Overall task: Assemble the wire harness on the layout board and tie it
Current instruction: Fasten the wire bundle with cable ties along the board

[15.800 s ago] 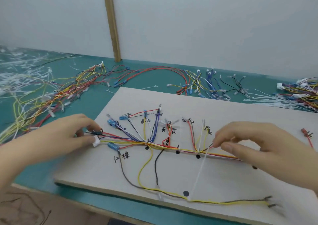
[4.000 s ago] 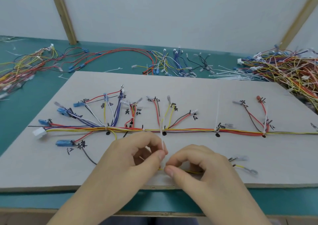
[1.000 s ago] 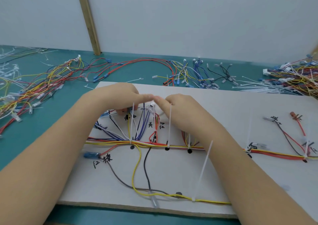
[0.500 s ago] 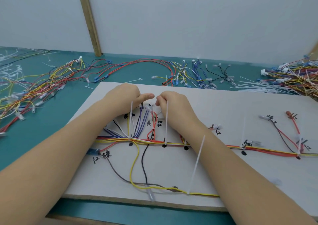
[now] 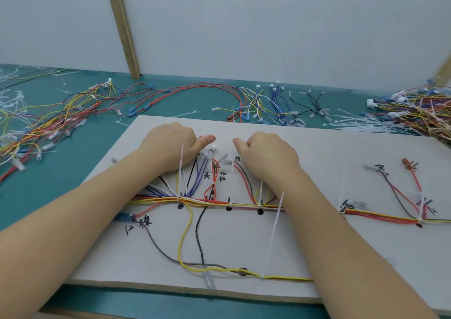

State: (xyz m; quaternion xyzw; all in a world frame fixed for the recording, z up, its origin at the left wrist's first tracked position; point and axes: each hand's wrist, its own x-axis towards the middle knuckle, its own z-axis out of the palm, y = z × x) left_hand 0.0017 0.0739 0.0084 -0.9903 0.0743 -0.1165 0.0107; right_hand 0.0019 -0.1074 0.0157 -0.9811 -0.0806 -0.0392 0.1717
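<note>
The grey layout board (image 5: 329,250) carries the wire harness, whose red, yellow and white trunk (image 5: 244,205) runs left to right over black dots. Coloured branches fan up from it beside handwritten labels. Several white zip ties stand up from the harness, one by my left wrist (image 5: 181,170) and a long one (image 5: 274,233) on the lower yellow wire (image 5: 181,240). My left hand (image 5: 170,145) lies over the upper branch ends with fingers curled and thumb out; what it holds is hidden. My right hand (image 5: 266,154) pinches a thin, blurred white zip tie (image 5: 233,166) at its fingertips. A white connector (image 5: 210,149) sits between the hands.
Loose harness wires lie in a heap on the green table at the left (image 5: 48,123), at the back (image 5: 268,106) and at the far right (image 5: 419,113). Spare white zip ties (image 5: 353,123) lie behind the board. A wooden post (image 5: 122,26) stands against the wall.
Over the last second my hands, which met fingertip to fingertip above the branches, have drawn apart sideways. Four seconds ago they worked a tie at the lower yellow wire.
</note>
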